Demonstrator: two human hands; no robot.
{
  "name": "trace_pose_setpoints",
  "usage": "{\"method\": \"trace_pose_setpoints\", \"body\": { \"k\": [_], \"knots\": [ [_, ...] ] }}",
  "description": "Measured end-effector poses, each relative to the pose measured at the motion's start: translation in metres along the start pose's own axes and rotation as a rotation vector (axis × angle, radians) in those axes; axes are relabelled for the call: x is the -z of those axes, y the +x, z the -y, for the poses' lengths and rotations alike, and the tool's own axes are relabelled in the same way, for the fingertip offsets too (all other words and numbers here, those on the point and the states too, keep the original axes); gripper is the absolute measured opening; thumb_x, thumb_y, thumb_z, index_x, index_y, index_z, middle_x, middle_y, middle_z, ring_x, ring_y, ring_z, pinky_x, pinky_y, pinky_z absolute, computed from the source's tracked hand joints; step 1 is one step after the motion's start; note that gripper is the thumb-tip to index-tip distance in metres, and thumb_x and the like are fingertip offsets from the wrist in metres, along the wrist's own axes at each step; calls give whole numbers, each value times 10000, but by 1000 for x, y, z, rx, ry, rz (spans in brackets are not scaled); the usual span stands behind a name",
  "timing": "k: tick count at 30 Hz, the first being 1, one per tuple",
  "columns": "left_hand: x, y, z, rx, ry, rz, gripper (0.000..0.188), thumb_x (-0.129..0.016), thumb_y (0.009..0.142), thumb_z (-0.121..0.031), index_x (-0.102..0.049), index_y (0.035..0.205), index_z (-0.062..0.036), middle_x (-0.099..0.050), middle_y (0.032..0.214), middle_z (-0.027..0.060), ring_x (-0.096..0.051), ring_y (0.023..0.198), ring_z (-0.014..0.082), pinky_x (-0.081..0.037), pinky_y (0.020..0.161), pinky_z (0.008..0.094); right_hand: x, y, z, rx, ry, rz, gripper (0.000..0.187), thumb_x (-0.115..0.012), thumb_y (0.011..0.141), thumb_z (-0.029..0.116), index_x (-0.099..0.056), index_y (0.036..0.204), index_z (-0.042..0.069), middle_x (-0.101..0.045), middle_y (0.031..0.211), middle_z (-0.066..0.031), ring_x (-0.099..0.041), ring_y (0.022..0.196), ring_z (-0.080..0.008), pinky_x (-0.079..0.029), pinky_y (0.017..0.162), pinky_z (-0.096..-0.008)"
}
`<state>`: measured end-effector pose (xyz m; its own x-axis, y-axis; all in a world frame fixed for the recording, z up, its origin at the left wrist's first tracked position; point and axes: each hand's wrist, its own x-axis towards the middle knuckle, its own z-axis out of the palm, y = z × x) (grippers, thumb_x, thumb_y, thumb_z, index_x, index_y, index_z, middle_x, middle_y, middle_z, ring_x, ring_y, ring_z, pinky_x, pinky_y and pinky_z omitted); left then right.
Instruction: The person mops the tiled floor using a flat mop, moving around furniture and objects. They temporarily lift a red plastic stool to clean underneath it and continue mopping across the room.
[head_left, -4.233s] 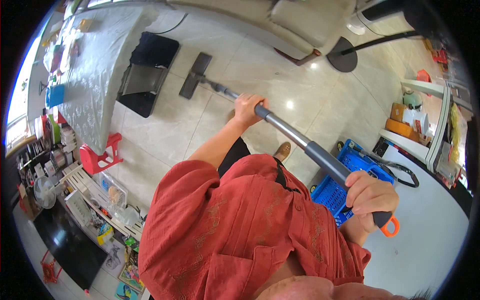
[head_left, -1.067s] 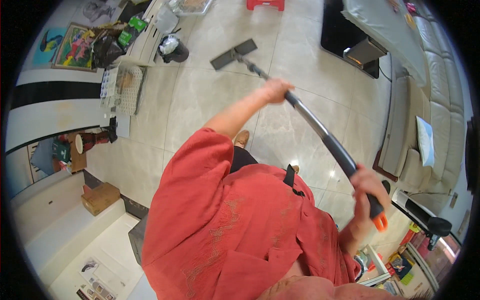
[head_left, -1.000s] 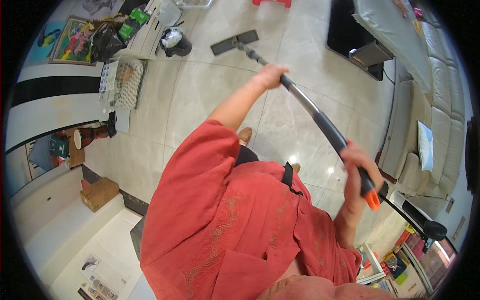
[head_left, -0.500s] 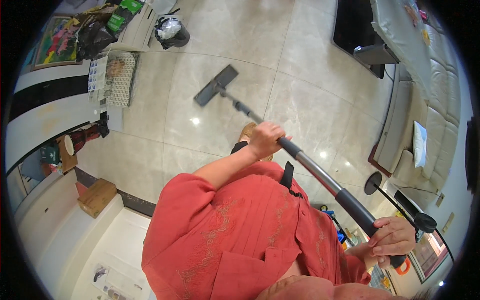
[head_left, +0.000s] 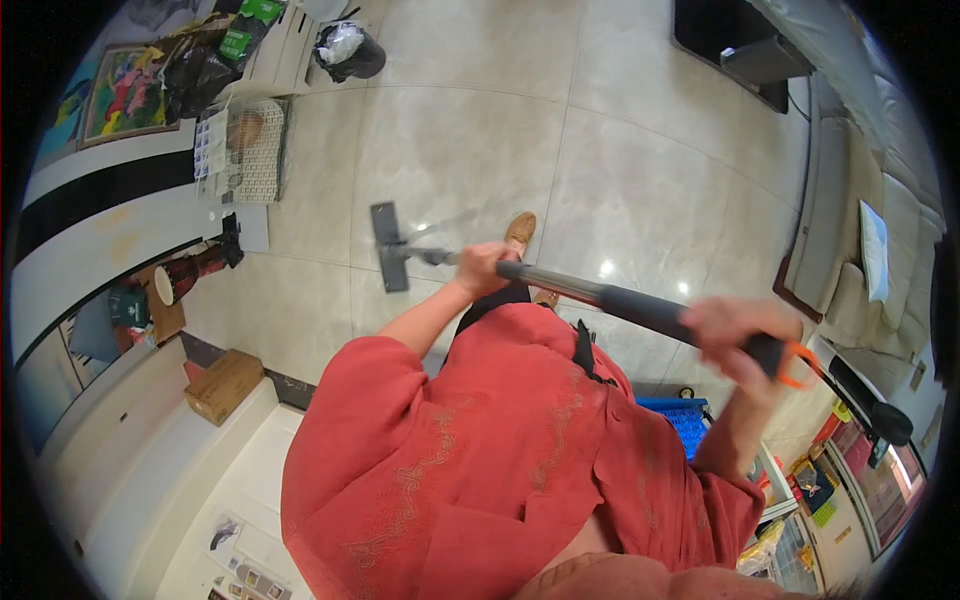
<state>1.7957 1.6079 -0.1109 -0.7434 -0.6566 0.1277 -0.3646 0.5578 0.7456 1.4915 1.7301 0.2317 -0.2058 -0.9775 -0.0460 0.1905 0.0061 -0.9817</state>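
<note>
A flat mop (head_left: 565, 285) with a long grey pole runs slantwise in front of my body. Its dark rectangular head (head_left: 390, 248) rests on the floor tiles, left of my feet. My left hand (head_left: 484, 269) is wrapped round the pole's lower part. On the thick dark grip at the upper end, my right hand (head_left: 738, 333) is closed, though smeared by motion. An orange loop (head_left: 798, 366) sticks out past that grip. My tan shoe (head_left: 521, 228) shows just beyond the pole.
Near the far left stand a dark bin (head_left: 348, 52) and a wire basket (head_left: 256, 150). A cardboard box (head_left: 225, 387) sits at the left. A pale sofa (head_left: 880, 240) lines the right side, with a black-based stand (head_left: 740, 60) farther off. A blue crate (head_left: 685, 425) is beside me.
The mop head has swung left and closer to me, turning as it went. Both hands keep their hold; the left has moved left, the right forward and slightly left. The pole lies flatter across the view.
</note>
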Motion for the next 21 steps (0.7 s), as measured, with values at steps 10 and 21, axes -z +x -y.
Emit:
{"method": "trace_pose_setpoints", "body": {
  "k": [10, 21],
  "knots": [
    [-129, 98, -203, -432, -188, 30, 327, -664, 841, -323, -562, 602, -124, -595, 603, 85, -616, 541, 315, -488, 495, 422, 64, -224, 133, 321, -658, 18, 170, -565, 875, 221, -563, 952, 69, -442, 532, 48, -455, 521, -106, -423, 769, -370],
    [-39, 34, -212, -381, -37, 72, 394, -659, 847, -351, -498, 595, -94, -565, 593, 112, -603, 551, 336, -480, 509, 429, 93, -242, 155, 377, -397, 766, 122, -658, 877, 240, -602, 967, 179, -686, 676, 97, -678, 659, -67, -462, 759, -269]
  ]
}}
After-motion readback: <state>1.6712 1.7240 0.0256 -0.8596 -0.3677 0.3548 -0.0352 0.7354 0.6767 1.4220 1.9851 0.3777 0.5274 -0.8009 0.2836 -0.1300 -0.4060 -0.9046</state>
